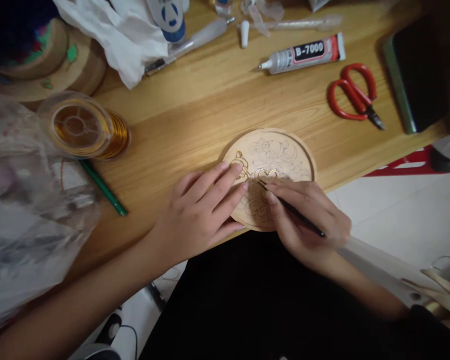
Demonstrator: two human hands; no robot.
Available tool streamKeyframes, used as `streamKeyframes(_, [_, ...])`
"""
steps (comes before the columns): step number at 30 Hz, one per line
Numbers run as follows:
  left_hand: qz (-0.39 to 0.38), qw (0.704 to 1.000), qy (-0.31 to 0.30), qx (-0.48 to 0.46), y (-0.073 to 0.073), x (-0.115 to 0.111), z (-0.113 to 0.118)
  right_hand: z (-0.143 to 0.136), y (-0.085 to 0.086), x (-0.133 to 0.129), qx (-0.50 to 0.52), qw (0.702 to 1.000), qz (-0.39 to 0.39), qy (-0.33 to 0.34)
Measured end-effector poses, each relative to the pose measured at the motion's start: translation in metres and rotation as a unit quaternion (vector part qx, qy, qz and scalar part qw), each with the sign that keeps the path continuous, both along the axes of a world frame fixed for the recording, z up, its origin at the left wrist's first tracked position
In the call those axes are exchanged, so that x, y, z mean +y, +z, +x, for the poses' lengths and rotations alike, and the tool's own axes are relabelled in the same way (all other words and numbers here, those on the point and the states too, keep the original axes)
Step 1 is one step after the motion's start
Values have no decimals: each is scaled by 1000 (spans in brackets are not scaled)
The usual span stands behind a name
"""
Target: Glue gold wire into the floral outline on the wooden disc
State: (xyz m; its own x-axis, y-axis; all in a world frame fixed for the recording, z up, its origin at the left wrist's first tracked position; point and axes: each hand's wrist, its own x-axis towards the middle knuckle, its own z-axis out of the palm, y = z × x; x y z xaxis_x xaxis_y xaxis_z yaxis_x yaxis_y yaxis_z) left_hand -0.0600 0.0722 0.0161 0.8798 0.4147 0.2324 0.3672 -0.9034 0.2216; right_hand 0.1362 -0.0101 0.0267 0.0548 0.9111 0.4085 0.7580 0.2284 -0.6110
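A round wooden plaque [260, 212] with a raised rim lies at the table's front edge, bearing a drawn flower design. Gold wire [268, 173] follows some of the drawn lines at its middle and left. My left hand [206, 202] rests with fingers stretched over the plaque's left side, holding it down. Between the thumb and fingers of my right hand [309, 215] are dark tweezers [300, 216], their tips at the gold wire near the plaque's middle. Part of the design is hidden under both hands.
On the wooden table [172, 130] lie a gold wire spool [84, 127], a green pencil [104, 188], a B-7000 glue tube [303, 54], red-handled scissors [354, 95], a phone [416, 75] and white tissue [120, 40]. Clear plastic bags [26, 215] crowd the left side.
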Motion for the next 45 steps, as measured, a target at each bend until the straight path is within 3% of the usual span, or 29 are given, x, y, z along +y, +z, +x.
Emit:
streamKeyframes(15, [-26, 999, -35, 31, 3, 1, 0, 6, 1, 4, 14, 999, -25, 41])
streamKeyframes(29, [-40, 997, -56, 35, 5, 3, 2, 10, 7, 1, 14, 999, -46, 10])
streamKeyframes(41, [-6, 997, -64, 41, 3, 5, 2, 10, 1, 4, 19, 999, -24, 28])
streamKeyframes(45, [2, 997, -68, 43, 3, 5, 3, 17, 1, 6, 1, 998, -23, 64])
